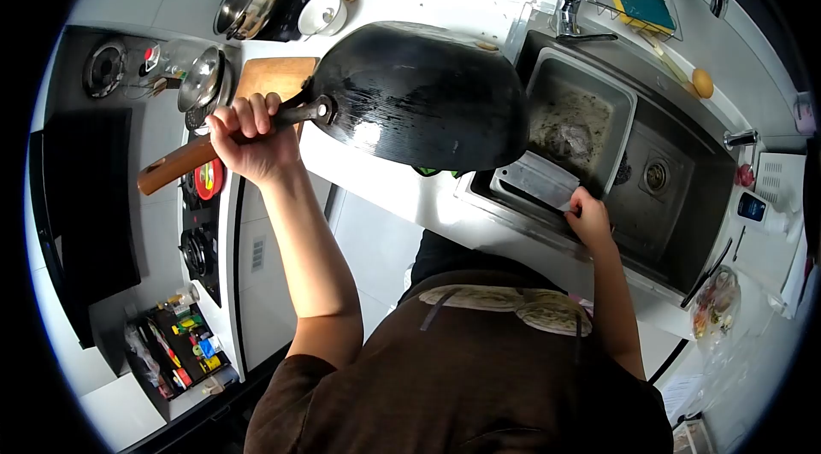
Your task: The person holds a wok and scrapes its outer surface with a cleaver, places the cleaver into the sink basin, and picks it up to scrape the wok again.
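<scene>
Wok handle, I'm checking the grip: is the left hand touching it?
Touching; the head view shows the left hand wrapped around the wok handle.

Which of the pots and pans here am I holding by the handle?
The black wok, its brown handle gripped in your left hand; the steel pot near the white bowl isn't held.

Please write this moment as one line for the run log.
left hand: gripping wok handle; wok: tilted, underside toward camera; right hand: beside grey basin in sink, exact hold unclear
</scene>
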`<move>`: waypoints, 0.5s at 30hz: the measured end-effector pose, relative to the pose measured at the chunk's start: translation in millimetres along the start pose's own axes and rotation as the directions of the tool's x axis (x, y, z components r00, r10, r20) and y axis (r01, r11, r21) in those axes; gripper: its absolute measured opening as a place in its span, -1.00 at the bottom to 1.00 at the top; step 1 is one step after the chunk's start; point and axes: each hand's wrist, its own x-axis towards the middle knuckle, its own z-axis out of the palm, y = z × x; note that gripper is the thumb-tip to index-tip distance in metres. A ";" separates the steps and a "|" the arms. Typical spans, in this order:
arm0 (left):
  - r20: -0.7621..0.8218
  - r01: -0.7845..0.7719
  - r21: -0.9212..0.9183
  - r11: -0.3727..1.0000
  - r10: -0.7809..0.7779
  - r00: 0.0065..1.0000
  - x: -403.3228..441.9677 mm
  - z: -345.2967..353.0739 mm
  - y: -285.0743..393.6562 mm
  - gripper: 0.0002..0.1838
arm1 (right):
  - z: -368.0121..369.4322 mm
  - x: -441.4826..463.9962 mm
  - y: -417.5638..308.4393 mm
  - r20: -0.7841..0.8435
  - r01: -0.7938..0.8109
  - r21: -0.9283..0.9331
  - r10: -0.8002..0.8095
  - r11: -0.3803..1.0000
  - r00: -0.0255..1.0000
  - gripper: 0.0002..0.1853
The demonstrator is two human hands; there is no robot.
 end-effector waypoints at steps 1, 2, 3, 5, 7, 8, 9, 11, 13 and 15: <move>-0.006 -0.001 0.000 1.000 0.001 1.000 -1.3 0.1 0.1 -0.61 | -1.0 -0.2 -1.5 0.024 -0.031 -0.039 0.032 0.999 0.999 -0.69; -0.031 -0.006 -0.008 1.000 0.006 1.000 -2.7 0.5 -0.3 -0.59 | 0.1 -0.3 -0.8 0.027 -0.031 -0.044 0.032 0.999 0.999 -0.69; -0.056 -0.011 -0.016 1.000 0.010 0.998 -3.8 0.3 -0.6 -0.58 | 2.5 -0.9 0.8 0.029 -0.016 -0.112 0.019 0.994 0.999 -0.67; -0.068 -0.026 -0.021 0.999 0.025 0.997 -3.8 -2.3 -1.7 -0.61 | 4.6 -2.6 0.9 0.035 0.000 -0.182 0.007 0.983 0.999 -0.65; -0.064 -0.012 0.003 1.000 0.012 0.998 -3.5 -5.5 -0.4 -0.61 | 6.5 -3.5 -2.3 0.011 -0.003 -0.177 0.005 0.984 1.000 -0.65; -0.070 -0.009 0.018 1.000 0.010 0.997 -3.1 -6.8 0.0 -0.62 | 5.9 -4.0 -4.1 0.012 -0.002 -0.178 0.004 0.984 1.000 -0.65; -0.071 -0.010 0.018 1.000 0.011 0.997 -2.8 -7.0 0.3 -0.62 | 3.7 -5.0 -6.7 -0.026 0.020 -0.199 -0.025 0.980 0.999 -0.66; -0.084 -0.008 0.011 1.000 0.009 0.996 -2.7 -6.5 -0.3 -0.63 | -3.4 -7.9 -16.7 -0.065 0.038 -0.221 -0.053 0.975 0.996 -0.66; -0.082 -0.004 -0.006 1.000 0.003 0.997 -2.0 -8.1 -1.0 -0.63 | -10.6 -11.7 -27.9 -0.152 0.008 -0.256 -0.049 0.967 0.987 -0.66; -0.079 -0.004 -0.022 1.000 0.003 0.997 -1.7 -8.4 -1.0 -0.63 | -9.7 -12.1 -23.9 -0.194 0.015 -0.239 -0.063 0.971 0.979 -0.64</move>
